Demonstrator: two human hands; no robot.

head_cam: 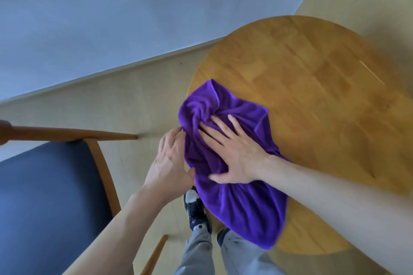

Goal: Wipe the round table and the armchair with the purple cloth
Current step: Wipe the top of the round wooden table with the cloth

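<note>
A person's right hand (239,154) presses flat, fingers spread, on a bunched purple cloth (232,163) lying at the near left edge of the round wooden table (324,96). The left hand (169,161) touches the cloth's overhanging edge, its fingertips hidden, so its grip cannot be told. The blue-cushioned armchair (51,196) stands just left.

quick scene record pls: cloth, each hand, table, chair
cloth: purple cloth bunched on the near left part of the round table, one edge hanging over the rim
right hand: flat on the cloth, fingers spread, pressing down
left hand: at the table's edge, touching the cloth's overhanging side; grip cannot be told
armchair: blue seat, wooden frame, left of the table, not touched
floor: light wood
</note>
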